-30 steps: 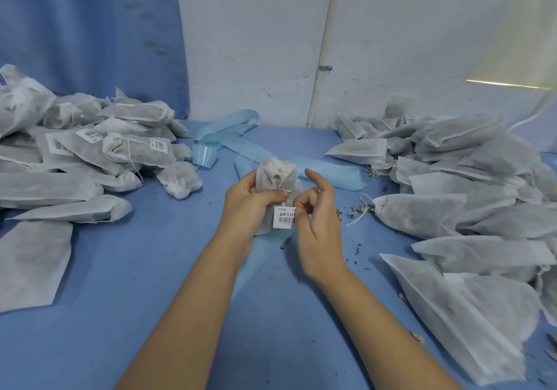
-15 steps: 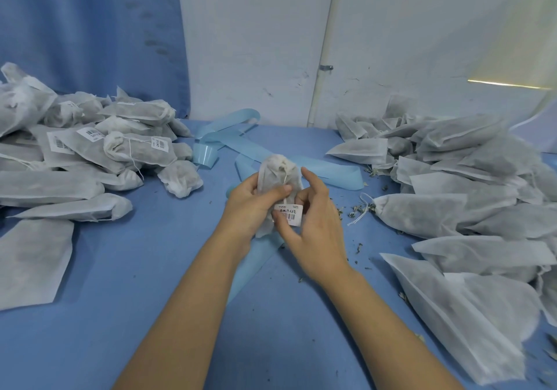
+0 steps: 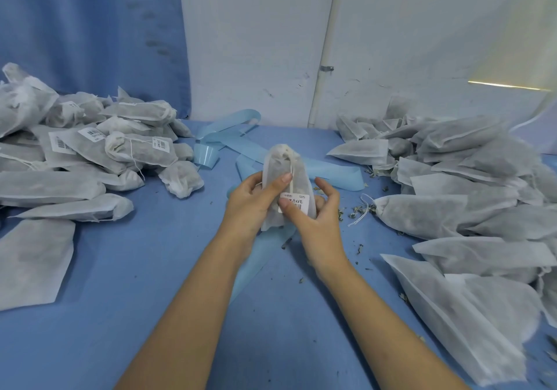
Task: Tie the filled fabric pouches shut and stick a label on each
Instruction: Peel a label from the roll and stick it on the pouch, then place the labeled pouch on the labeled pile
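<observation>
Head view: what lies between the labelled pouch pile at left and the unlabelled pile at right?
In the head view: curled light-blue strips, the pouch gripped by the left hand and right hand, and loose crumbs.

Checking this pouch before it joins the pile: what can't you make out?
Head view only.
Label print: too small, partly under the right hand's thumb.
Pouch back: hidden by the left hand and right fingers.
String knot: too small to judge.
Right pile: cut off by the frame edge.
</observation>
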A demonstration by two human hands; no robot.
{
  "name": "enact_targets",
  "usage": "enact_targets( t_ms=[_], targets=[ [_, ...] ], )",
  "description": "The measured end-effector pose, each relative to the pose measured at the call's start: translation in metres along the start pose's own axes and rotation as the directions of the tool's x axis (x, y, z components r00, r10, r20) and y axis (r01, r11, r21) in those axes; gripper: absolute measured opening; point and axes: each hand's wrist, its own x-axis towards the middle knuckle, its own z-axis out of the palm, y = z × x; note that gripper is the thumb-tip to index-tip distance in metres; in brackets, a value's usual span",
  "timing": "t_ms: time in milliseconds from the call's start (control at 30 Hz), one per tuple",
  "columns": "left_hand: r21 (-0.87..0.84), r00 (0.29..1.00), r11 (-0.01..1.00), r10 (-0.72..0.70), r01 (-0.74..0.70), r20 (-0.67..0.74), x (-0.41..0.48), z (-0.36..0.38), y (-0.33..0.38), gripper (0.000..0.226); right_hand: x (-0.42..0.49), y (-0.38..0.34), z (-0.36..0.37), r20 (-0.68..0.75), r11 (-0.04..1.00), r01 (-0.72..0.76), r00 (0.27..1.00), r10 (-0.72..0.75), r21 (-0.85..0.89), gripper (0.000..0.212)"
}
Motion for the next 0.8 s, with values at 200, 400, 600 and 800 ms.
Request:
enact_targets(
  t_ms=[200,400,600,800],
  targets=[
    [0.148,1.0,0.989,0.011,-0.015,0.026,0.002,0.007,-0.011,0.04,0.001,-0.009,0.002,-0.057,0.972,-0.079,0.994,0.094,0.223,0.044],
    [0.37,0.999,0.929,0.026,-0.01,-0.038,-0.003,0.01,-0.015,0.058,-0.004,-0.015,0.008,-0.026,0.959,-0.121,0.991,0.132,0.257,0.046],
    [0.326,0.994,0.939,0.112,-0.105,-0.005,-0.005,0.01,-0.02,0.053,-0.006,-0.016,0.012,-0.005,0.935,-0.164,0.985,0.175,0.314,0.047],
    [0.245,0.988,0.959,0.151,-0.141,-0.023,-0.003,0.005,-0.022,0.041,-0.006,-0.017,0.015,0.065,0.84,-0.192,0.981,0.184,0.507,0.035]
  ],
)
